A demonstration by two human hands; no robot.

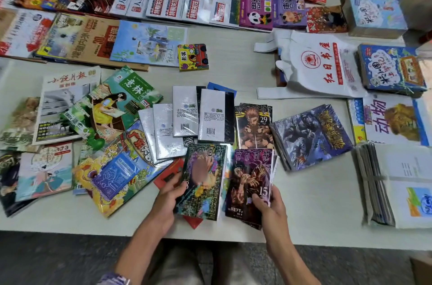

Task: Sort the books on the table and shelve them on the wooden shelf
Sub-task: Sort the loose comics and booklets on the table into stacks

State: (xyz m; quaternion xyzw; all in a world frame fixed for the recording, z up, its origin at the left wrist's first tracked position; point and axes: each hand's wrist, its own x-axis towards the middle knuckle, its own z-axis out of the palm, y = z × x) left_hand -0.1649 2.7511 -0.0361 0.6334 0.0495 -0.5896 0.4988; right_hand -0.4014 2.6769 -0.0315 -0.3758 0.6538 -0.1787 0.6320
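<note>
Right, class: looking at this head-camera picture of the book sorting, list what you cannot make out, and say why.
- Wooden shelf: nowhere in the head view.
- Volume number on the green manga: the left hand covers part of it, and a blur patch hides the cover art.
- Books under the purple manga 15, gripped by the right hand: only edges show.
- Animal book: cut off by the right edge.

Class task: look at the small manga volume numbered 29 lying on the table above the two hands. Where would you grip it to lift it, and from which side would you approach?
Probably grip volume 29 by its far short edge, coming from above. It lies flat, and that edge looks free, while neighbouring books crowd its near, left and right edges.
</note>
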